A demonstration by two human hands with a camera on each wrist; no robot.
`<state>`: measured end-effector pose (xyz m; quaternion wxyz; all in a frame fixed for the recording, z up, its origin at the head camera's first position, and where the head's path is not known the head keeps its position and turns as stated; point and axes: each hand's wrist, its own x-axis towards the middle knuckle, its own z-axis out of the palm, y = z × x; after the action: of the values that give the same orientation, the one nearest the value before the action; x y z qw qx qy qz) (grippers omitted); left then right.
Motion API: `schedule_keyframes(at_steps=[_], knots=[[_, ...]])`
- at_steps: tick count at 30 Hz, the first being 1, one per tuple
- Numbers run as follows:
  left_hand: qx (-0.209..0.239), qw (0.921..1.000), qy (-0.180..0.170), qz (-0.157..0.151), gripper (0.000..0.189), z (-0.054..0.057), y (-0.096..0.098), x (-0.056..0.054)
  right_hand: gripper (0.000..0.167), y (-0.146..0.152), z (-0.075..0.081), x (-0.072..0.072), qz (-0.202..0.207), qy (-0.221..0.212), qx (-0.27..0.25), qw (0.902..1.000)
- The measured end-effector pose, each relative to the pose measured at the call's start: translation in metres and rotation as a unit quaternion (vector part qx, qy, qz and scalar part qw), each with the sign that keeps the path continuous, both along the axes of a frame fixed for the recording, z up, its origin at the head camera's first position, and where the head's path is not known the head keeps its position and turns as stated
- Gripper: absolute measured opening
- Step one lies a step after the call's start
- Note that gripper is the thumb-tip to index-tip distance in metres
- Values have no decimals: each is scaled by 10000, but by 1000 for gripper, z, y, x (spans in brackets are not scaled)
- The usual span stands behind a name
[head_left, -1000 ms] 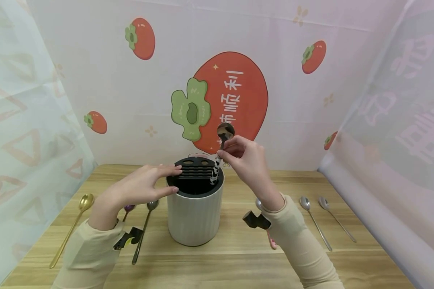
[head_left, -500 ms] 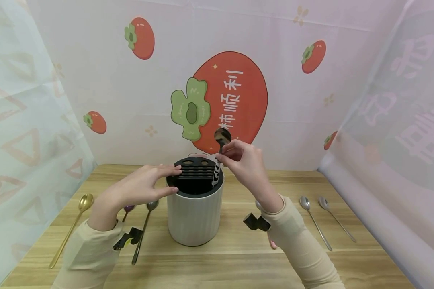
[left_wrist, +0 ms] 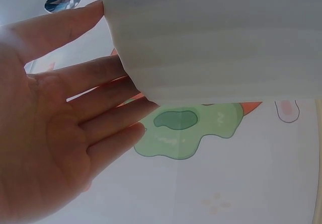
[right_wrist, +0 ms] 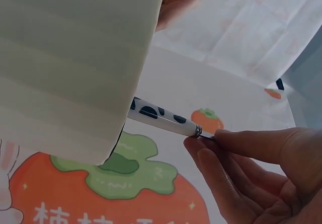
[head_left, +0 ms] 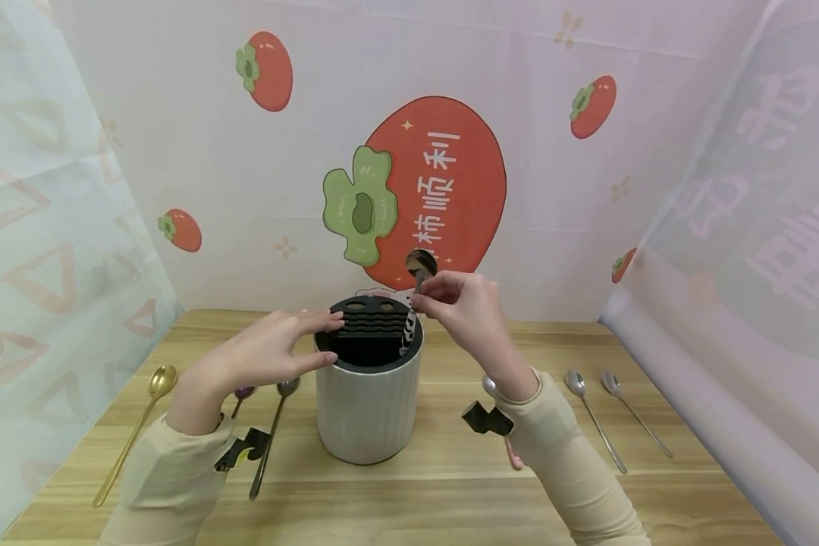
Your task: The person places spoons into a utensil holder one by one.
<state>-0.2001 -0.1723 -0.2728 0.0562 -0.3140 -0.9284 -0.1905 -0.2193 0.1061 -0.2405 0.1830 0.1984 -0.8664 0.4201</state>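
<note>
My right hand (head_left: 462, 307) pinches a spoon (right_wrist: 163, 119) by its metal neck, just past the white handle with black cow-like spots. The bowl points up, and the handle's lower end sits inside the right side of a white ribbed utensil holder (head_left: 366, 417). A black slotted top (head_left: 368, 322) with round holes covers the back of that holder. My left hand (head_left: 273, 345) rests with straight, spread fingers on the holder's left rim; the left wrist view shows the fingertips (left_wrist: 113, 65) at its edge.
On the wooden table (head_left: 382, 508) lie a gold spoon (head_left: 136, 432), a purple spoon (head_left: 243, 394) and a black spoon (head_left: 273, 432) at left. At right are a pink-handled spoon (head_left: 514, 457), partly under my sleeve, and two silver spoons (head_left: 595, 417). A printed curtain (head_left: 546, 227) stands behind.
The spotted spoon has come down with my right hand, its handle sinking deeper into the holder and its bowl lower. My left hand stays where it was.
</note>
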Motion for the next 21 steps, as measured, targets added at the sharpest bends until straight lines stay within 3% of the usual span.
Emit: schedule_keyframes(at_steps=[21], knots=[[16, 10000, -35, 13, 47, 2, 0, 1, 9, 4, -4, -1, 68, -404, 276, 9988]])
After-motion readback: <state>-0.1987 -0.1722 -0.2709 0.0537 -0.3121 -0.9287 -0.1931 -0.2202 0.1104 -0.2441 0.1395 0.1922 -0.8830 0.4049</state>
